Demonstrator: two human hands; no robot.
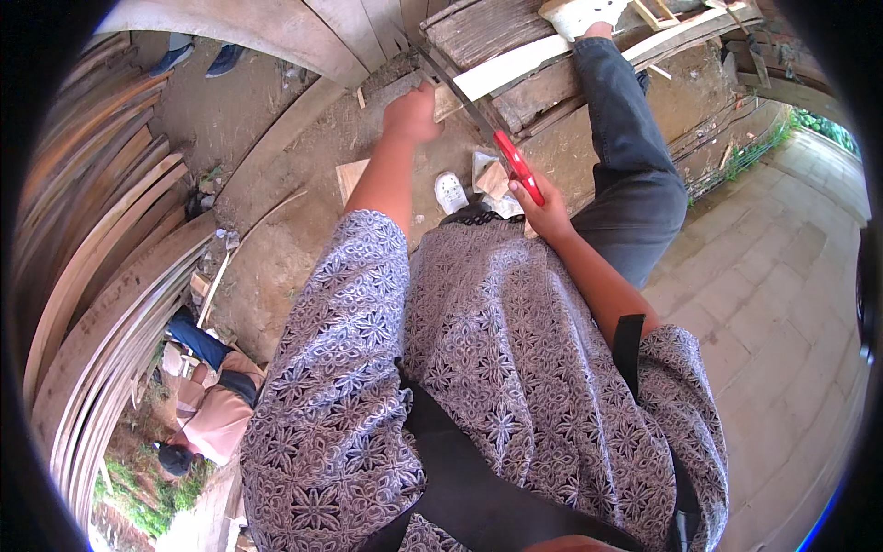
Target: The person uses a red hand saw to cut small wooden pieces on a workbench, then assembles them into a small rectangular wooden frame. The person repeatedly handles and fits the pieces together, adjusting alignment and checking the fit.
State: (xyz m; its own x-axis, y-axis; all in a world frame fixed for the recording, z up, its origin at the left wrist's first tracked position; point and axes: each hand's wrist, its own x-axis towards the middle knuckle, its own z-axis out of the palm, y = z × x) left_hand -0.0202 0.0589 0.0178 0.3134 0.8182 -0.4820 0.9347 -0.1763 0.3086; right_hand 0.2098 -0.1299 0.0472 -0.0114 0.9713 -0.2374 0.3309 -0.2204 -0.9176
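My right hand (549,210) is wrapped round the red handle of a handsaw (518,166). The saw's long blade slants away to the upper left, across the end of a pale wooden board (515,66). To the left of the blade, my left hand (411,115) is closed at the board's short end; the fingertips are mostly hidden. The board rests on a rough, dark timber bench (497,32). My right foot in a white clog (584,13) is up on the bench by the board, and the other white clog (450,192) is on the ground.
Wood offcuts (494,179) lie on the dirt near my lower foot. Stacked planks (101,304) curve along the left. A person in a pink top (216,419) is at the lower left, and another person's dark shoes (225,61) show at the upper left. Paving (763,285) spreads at right.
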